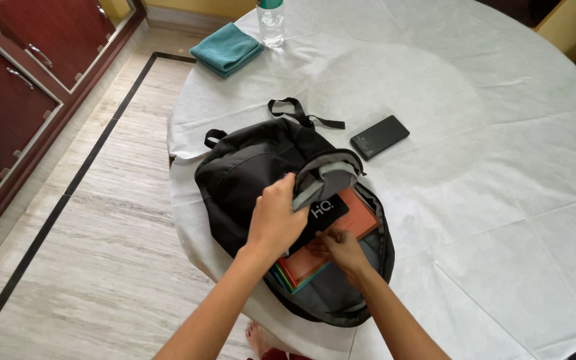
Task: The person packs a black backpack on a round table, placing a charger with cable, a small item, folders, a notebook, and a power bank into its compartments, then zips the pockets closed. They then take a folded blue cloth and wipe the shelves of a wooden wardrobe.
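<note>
Nearby, phone (379, 137), towel (227, 49), bottle (271, 22); hands: left (276, 217) gripping backpack (248, 167) flap, right (341, 248) pinching black pouch (325, 215).

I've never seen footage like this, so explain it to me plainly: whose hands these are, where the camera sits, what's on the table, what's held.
There is no machine here: a person wears one camera on the head, looking down at their own bare hands. The left hand lifts the grey-lined flap of a black backpack lying open on a round table with a white cover. The right hand reaches inside, its fingers on a black flat item above an orange book. Elsewhere on the table: a black phone-like slab, a folded teal cloth and a clear water bottle.
</note>
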Action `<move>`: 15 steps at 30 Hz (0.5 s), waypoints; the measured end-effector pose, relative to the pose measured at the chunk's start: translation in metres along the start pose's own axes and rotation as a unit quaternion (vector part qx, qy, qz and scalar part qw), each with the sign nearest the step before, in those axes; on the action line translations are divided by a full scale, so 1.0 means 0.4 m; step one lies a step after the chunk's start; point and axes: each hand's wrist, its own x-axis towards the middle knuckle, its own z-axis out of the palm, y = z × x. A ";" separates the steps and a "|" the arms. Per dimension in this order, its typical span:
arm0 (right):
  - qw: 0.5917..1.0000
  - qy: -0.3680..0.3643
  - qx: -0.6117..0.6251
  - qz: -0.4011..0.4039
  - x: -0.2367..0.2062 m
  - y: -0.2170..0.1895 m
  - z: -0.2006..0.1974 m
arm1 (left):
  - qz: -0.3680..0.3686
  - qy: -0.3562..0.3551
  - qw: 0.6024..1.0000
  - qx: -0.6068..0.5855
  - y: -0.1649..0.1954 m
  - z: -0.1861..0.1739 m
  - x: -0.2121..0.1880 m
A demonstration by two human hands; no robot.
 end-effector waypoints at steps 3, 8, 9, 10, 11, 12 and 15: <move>0.997 0.028 -0.072 -0.030 0.033 -0.032 0.044 | -0.017 -0.026 0.999 -0.013 0.007 0.010 -0.011; 0.990 0.069 -0.115 -0.050 0.088 -0.095 0.123 | -0.033 -0.016 0.999 -0.025 -0.002 -0.011 0.005; 0.990 0.074 -0.110 -0.048 0.092 -0.106 0.135 | -0.035 -0.007 0.999 -0.027 -0.007 -0.019 0.013; 0.990 0.079 -0.106 -0.047 0.096 -0.117 0.147 | -0.038 0.001 0.999 -0.029 -0.013 -0.028 0.021; 0.991 0.079 -0.102 -0.041 0.102 -0.131 0.158 | -0.041 0.011 0.999 -0.031 -0.021 -0.037 0.031; 0.991 0.078 -0.099 -0.035 0.107 -0.144 0.169 | -0.042 0.013 0.999 -0.029 -0.029 -0.045 0.039; 0.990 0.086 -0.101 -0.047 0.136 -0.181 0.211 | -0.041 0.027 0.999 -0.021 -0.060 -0.060 0.073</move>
